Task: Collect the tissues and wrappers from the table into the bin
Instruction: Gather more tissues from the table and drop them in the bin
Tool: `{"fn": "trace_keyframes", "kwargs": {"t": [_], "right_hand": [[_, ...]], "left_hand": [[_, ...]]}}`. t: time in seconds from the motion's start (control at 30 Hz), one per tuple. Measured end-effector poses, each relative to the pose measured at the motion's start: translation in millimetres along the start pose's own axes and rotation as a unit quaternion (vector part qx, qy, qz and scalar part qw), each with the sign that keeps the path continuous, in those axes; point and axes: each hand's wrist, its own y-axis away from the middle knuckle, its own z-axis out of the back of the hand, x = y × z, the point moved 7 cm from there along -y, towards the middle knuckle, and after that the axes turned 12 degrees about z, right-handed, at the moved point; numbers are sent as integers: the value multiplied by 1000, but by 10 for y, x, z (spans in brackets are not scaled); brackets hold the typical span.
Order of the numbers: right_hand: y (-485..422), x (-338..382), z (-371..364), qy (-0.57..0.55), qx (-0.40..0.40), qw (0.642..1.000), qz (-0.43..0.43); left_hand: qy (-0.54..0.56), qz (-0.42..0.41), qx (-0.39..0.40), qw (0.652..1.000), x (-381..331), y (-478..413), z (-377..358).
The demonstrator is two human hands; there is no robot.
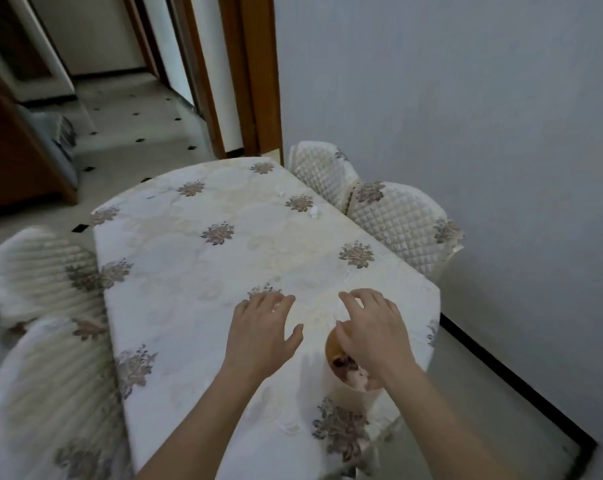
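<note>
A small white bin (350,398) with a brown rim stands on the cloth-covered table (189,278) near its right front corner, with crumpled tissues and wrappers (353,374) inside. My right hand (372,332) hovers over the bin's far rim with fingers loosely spread and nothing visibly held. My left hand (262,329) lies palm down on the cloth just left of the bin, fingers apart; a pale speck shows under its fingertips, too blurred to identify. Two small white tissue balls (313,211) (281,193) sit near the table's far right edge.
Quilted white chairs stand at the table's right side (400,223) and left side (40,271), with another at the near left (50,393). A wall runs close along the right. A tiled floor and a wooden door frame (255,81) lie beyond the far end.
</note>
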Motion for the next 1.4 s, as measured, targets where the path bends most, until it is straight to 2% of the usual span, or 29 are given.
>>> {"fn": "trace_keyframes", "kwargs": {"t": [0.2, 0.37, 0.53, 0.83, 1.03, 1.17, 1.4], "right_hand": [[-410, 670, -136, -61, 9, 993, 98], [-621, 1264, -209, -107, 17, 976, 187], [-648, 1977, -266, -140, 22, 947, 289], [-400, 3399, -216, -212, 29, 873, 438], [-105, 4343, -216, -235, 44, 828, 507], [49, 4942, -295, -246, 46, 804, 540], [23, 6192, -600, -246, 41, 803, 542]], "left_hand": [[-46, 100, -38, 993, 718, 220, 343], [-70, 201, -69, 975, 1219, 626, 658], [-95, 317, -91, 939, 1669, 1316, 963], [-154, 464, -120, 864, 2232, 2604, 1549], [-171, 535, -127, 817, 2565, 3379, 1760], [-172, 560, -134, 799, 2925, 3758, 1816], [-162, 582, -141, 784, 4106, 4220, 1943]]}}
